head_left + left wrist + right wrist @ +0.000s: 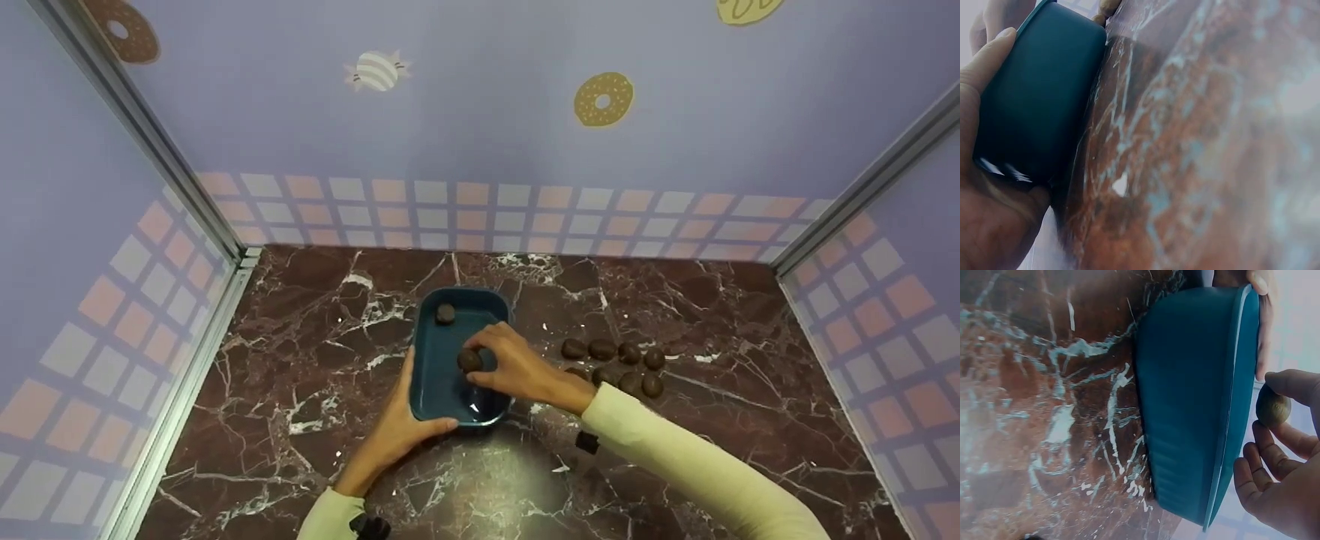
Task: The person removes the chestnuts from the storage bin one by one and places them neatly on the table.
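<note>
A deep teal rectangular dish (446,416) stands on the marbled surface, with one chestnut (445,313) lying at its far left. My left hand (405,420) grips the dish's near left corner, thumb along the near rim and fingers along the left side. Over the dish, my right hand (517,367) pinches a dark brown chestnut (470,361) between thumb and fingertips. The right wrist view shows this chestnut (1273,406) above the rim, a paler patch on its side. To the right, several more chestnuts (602,349) lie in two rows, partly hidden by the right wrist.
The dark red marbled tabletop (300,337) runs up to a lilac back wall (480,112) with a checked band and printed sweets. Side panels with metal corner rails (187,360) bound it left and right.
</note>
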### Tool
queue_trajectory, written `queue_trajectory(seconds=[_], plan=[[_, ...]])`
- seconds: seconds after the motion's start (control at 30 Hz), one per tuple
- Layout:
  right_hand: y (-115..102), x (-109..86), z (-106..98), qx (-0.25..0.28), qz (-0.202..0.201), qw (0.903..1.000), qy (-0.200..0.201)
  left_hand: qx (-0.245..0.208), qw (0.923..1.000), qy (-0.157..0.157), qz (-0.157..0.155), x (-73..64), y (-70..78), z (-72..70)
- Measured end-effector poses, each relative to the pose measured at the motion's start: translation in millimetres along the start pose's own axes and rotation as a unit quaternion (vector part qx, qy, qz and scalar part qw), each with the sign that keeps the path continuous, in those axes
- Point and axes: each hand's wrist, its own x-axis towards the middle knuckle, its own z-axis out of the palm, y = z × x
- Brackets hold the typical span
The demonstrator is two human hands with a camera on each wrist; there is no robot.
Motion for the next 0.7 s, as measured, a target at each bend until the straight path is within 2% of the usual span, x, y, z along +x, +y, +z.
queue_trajectory(seconds=[0.7], plan=[[14.1, -45.2, -18.7, -0.021, 0.003, 0.9996, 0.020, 0.015, 0.9998, 0.005, -0.010, -0.6, 0.3, 0.9]])
